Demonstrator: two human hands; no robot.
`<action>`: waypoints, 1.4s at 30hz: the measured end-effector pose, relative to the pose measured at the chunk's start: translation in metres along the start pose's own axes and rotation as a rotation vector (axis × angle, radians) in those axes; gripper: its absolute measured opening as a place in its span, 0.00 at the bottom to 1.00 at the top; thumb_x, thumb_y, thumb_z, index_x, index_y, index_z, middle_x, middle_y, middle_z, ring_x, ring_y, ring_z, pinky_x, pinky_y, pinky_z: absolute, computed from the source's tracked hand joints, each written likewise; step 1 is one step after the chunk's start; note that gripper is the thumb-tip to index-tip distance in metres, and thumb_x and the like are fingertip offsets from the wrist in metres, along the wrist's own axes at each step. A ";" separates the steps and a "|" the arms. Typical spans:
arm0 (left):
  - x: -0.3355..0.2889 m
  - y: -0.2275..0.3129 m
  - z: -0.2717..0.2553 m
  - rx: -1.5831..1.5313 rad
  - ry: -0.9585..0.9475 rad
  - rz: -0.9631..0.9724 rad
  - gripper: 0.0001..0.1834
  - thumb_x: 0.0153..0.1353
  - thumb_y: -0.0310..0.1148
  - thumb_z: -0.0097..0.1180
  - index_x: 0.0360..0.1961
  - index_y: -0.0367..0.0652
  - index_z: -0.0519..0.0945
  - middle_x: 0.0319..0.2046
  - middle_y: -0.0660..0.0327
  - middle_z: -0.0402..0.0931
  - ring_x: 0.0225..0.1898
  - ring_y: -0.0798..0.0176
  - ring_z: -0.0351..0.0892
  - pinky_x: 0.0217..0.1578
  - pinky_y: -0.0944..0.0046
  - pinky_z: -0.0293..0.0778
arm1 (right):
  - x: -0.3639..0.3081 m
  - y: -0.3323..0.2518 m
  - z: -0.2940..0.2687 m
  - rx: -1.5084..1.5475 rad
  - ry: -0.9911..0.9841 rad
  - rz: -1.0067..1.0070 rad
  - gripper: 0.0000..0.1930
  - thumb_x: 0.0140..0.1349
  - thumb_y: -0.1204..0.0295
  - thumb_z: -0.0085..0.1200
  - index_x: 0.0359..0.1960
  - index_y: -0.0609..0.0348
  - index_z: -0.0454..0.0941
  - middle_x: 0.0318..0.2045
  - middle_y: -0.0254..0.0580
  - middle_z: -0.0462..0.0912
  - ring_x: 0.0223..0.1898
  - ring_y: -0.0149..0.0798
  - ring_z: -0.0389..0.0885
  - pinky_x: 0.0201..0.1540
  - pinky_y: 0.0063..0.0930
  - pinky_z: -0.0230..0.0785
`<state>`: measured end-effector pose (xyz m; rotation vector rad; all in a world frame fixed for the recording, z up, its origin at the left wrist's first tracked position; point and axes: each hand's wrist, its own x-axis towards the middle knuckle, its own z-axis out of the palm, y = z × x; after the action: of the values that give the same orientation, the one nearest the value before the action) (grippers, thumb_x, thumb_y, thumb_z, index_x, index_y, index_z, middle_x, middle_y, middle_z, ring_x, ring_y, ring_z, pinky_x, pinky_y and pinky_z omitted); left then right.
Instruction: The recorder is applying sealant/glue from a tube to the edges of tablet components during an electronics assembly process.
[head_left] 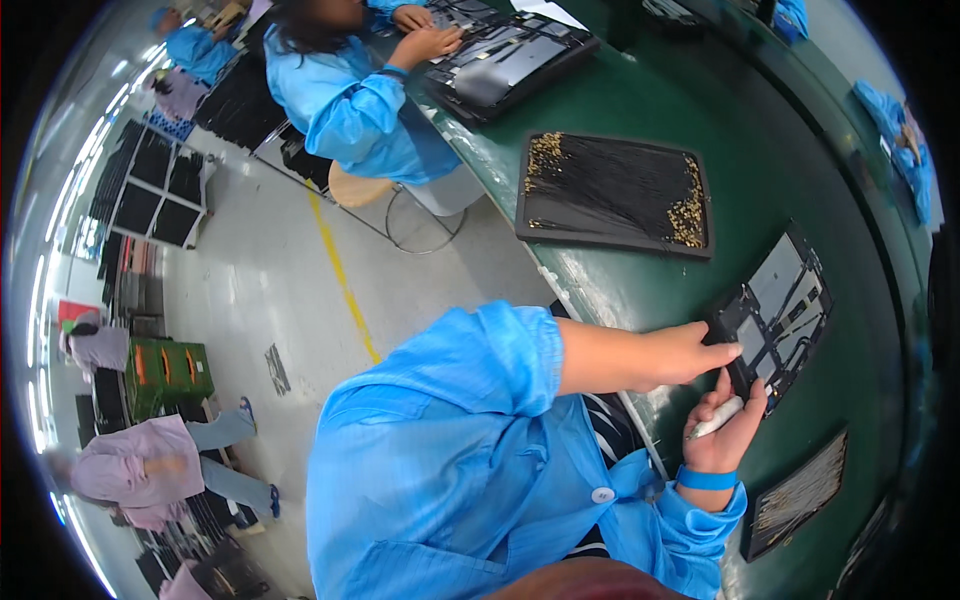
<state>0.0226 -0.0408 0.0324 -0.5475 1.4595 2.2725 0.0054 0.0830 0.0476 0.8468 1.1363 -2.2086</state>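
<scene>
My left hand (693,354) reaches across to the near edge of an opened flat electronic device (780,315), tablet-like, with grey panels and black strips inside a dark frame. Its thumb lies on the device, and the fingers close at the edge. Below it, my right hand (727,435), with a blue wristband, curls around a white, rounded, oblong object (716,418); its exact kind cannot be made out. Fingertips of that hand touch the device's lower near corner.
On the green table (640,95) lies a black tray (615,195) of thin black cables with gold-coloured ends. A second tray (797,495) of thin strips sits lower right. A co-worker (345,110) in blue handles similar devices (510,60) at upper left. A stool (358,186) stands beside the table.
</scene>
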 end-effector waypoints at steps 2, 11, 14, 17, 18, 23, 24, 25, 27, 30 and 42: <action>0.008 -0.001 0.005 -0.150 -0.140 0.085 0.28 0.55 0.44 0.45 0.48 0.32 0.60 0.42 0.55 0.67 0.42 0.64 0.66 0.38 0.68 0.66 | -0.007 0.007 -0.005 0.011 -0.012 0.055 0.19 0.55 0.52 0.39 0.34 0.55 0.70 0.27 0.28 0.77 0.13 0.24 0.64 0.09 0.12 0.56; 0.011 0.005 -0.003 -0.028 -0.026 0.273 0.20 0.50 0.34 0.47 0.44 0.36 0.63 0.26 0.57 0.71 0.26 0.68 0.70 0.24 0.64 0.69 | -0.032 0.037 0.001 -0.123 -0.177 0.183 0.21 0.53 0.45 0.37 0.34 0.49 0.68 0.26 0.30 0.76 0.14 0.28 0.68 0.09 0.15 0.57; 0.009 0.032 -0.023 0.030 -0.244 0.205 0.12 0.50 0.35 0.47 0.34 0.41 0.71 0.25 0.63 0.72 0.25 0.69 0.69 0.23 0.67 0.66 | -0.038 0.050 -0.014 -0.411 -0.311 0.291 0.23 0.56 0.48 0.35 0.38 0.56 0.65 0.28 0.40 0.74 0.15 0.32 0.70 0.10 0.20 0.59; 0.028 0.050 -0.021 0.447 0.077 0.404 0.18 0.50 0.37 0.48 0.38 0.35 0.69 0.28 0.53 0.73 0.29 0.57 0.73 0.29 0.61 0.68 | -0.029 0.045 -0.017 -0.619 -0.357 0.289 0.22 0.57 0.54 0.38 0.43 0.60 0.64 0.30 0.42 0.73 0.17 0.31 0.70 0.12 0.19 0.60; 0.033 0.053 -0.024 0.757 0.361 0.603 0.20 0.50 0.37 0.48 0.40 0.32 0.68 0.30 0.48 0.72 0.32 0.51 0.73 0.33 0.59 0.68 | -0.023 0.041 -0.016 -0.637 -0.359 0.262 0.22 0.57 0.56 0.40 0.44 0.61 0.63 0.30 0.42 0.73 0.18 0.30 0.70 0.12 0.18 0.60; 0.012 0.082 -0.061 0.939 0.740 1.033 0.18 0.52 0.37 0.46 0.39 0.32 0.70 0.33 0.45 0.71 0.37 0.47 0.69 0.40 0.57 0.64 | -0.002 0.024 -0.015 -0.602 -0.390 0.157 0.21 0.56 0.58 0.43 0.44 0.61 0.62 0.30 0.41 0.72 0.18 0.28 0.69 0.13 0.16 0.60; 0.010 0.081 -0.074 1.010 0.855 1.044 0.18 0.52 0.37 0.46 0.38 0.33 0.71 0.32 0.47 0.71 0.37 0.47 0.69 0.40 0.57 0.64 | 0.000 0.023 -0.013 -0.612 -0.394 0.175 0.20 0.56 0.59 0.43 0.44 0.61 0.63 0.29 0.40 0.72 0.18 0.28 0.69 0.13 0.16 0.60; 0.011 0.076 -0.084 1.025 0.867 1.042 0.18 0.52 0.37 0.46 0.38 0.33 0.71 0.32 0.47 0.71 0.37 0.47 0.69 0.40 0.57 0.64 | 0.004 0.023 -0.012 -0.619 -0.392 0.193 0.19 0.56 0.60 0.44 0.44 0.60 0.63 0.28 0.39 0.72 0.18 0.27 0.69 0.13 0.15 0.60; 0.014 0.064 -0.104 1.363 0.953 0.992 0.16 0.52 0.38 0.45 0.38 0.39 0.73 0.31 0.51 0.72 0.37 0.51 0.68 0.42 0.57 0.61 | 0.010 0.024 -0.010 -0.638 -0.395 0.217 0.19 0.56 0.61 0.44 0.44 0.60 0.62 0.29 0.39 0.72 0.19 0.27 0.69 0.13 0.15 0.60; 0.016 0.055 -0.121 1.634 0.988 0.804 0.14 0.52 0.40 0.45 0.36 0.44 0.74 0.30 0.57 0.72 0.38 0.55 0.68 0.44 0.56 0.58 | 0.014 0.022 -0.007 -0.645 -0.411 0.248 0.19 0.56 0.61 0.44 0.44 0.60 0.62 0.32 0.41 0.71 0.19 0.28 0.69 0.13 0.16 0.60; 0.037 0.051 -0.149 1.510 0.716 0.455 0.14 0.52 0.42 0.45 0.34 0.48 0.76 0.36 0.58 0.71 0.47 0.43 0.59 0.51 0.50 0.50 | 0.026 0.017 -0.007 -0.627 -0.481 0.340 0.22 0.57 0.60 0.43 0.46 0.65 0.60 0.34 0.46 0.70 0.21 0.32 0.71 0.16 0.21 0.63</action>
<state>-0.0172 -0.1928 -0.0045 -0.4930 3.2071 0.5142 0.0012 0.0757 0.0168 0.2004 1.2184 -1.5162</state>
